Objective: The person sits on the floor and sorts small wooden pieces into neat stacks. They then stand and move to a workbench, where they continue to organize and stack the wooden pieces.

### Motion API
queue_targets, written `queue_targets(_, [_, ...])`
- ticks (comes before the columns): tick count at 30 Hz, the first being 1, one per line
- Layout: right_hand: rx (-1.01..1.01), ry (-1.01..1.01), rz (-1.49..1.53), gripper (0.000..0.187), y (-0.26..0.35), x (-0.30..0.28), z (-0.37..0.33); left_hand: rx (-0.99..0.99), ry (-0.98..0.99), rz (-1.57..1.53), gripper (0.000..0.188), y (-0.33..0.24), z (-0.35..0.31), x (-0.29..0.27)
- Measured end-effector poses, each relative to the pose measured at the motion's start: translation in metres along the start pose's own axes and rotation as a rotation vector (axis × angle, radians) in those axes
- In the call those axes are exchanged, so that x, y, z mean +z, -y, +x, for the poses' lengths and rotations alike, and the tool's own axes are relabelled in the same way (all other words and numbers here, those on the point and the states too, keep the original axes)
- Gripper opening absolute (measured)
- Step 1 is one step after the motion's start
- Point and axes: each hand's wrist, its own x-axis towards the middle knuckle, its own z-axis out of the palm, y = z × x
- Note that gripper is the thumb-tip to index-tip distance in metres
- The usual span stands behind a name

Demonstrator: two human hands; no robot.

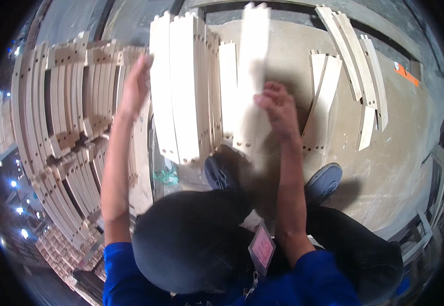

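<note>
Slat [253, 53] in right hand [280, 108], mostly to the hand's left

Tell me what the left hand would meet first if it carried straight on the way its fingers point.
The left hand would probably meet the left side of the row of pale wooden slats, just by its fingertips, though depth there is unclear.

Left reach: the bare, slender left forearm [116, 173] stretches well forward.
Left grip: the bare left hand [137, 86] has its fingers extended ahead, slightly blurred.
Right reach: the bare, slender right forearm [290, 178] points forward too, roughly alongside.
Right grip: the bare right hand [279, 108] turns inward, fingers curled, thumb pinching.
Spacing: hands well apart, left farther out.
</note>
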Motion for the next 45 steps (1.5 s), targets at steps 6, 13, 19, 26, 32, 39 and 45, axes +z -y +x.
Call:
queue_targets(6, [-0.044, -0.060, -0.317, 0.051, -0.036, 0.042, 0.005, -0.169, 0.278, -0.667, 0.070, 0.049, -0.004, 0.017])
queue_targets(13, [0.025, 0.110, -0.619, 0.053, -0.023, 0.037, 0.008, -0.177, 0.188, -0.718, 0.069, 0.060, -0.008, 0.024])
queue_targets(19, [-0.065, 0.136, -0.937, 0.050, -0.003, 0.045, 0.002, -0.181, 0.124, -0.720, 0.081, 0.065, -0.011, 0.025])
queue_targets(26, [-0.185, -0.103, -0.916, 0.050, -0.006, 0.060, 0.001, -0.211, 0.154, -0.706, 0.083, 0.067, -0.007, 0.040])
queue_targets(32, [-0.104, 0.068, -0.876, 0.049, -0.003, 0.063, 0.011, -0.255, 0.185, -0.672, 0.084, 0.068, -0.005, 0.049])
queue_targets(39, [-0.177, -0.434, -1.086, 0.054, 0.015, 0.012, -0.006, -0.388, 0.189, -0.552, 0.086, 0.064, -0.016, 0.026])
queue_targets(45, [0.200, -0.704, -1.377, 0.066, 0.041, -0.069, -0.020, -0.049, -0.118, -0.674, 0.088, 0.029, -0.021, -0.017])
